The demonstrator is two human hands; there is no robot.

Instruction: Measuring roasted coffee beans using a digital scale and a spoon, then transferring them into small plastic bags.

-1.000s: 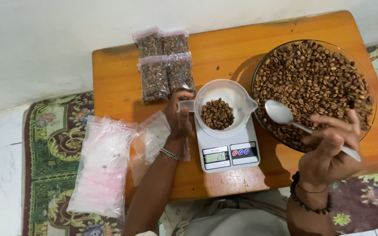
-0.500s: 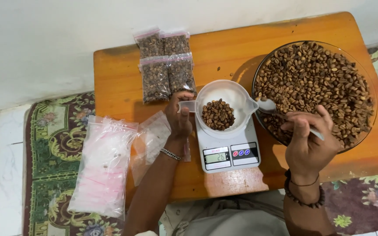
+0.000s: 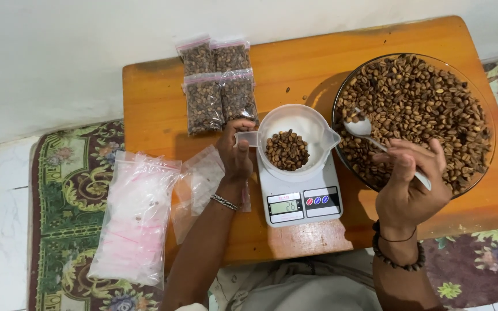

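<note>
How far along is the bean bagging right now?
Done: four filled bags lie at the table's far edge. In hand: the left hand holds the handle of the measuring cup on the scale, with a small heap of beans inside; the right hand dips a spoon into the glass bowl. Left: the bowl is mostly full, and a pack of empty bags waits.

The white plastic measuring cup point(image 3: 298, 135) stands upright on the small white kitchen scale point(image 3: 301, 198), with a low heap of brown coffee beans point(image 3: 286, 151) on its bottom and its handle pointing to the left. The metal spoon point(image 3: 367, 131) lies tilted, its empty bowl resting on the beans at the left edge of the big glass bowl point(image 3: 479, 109), which is almost full.
</note>
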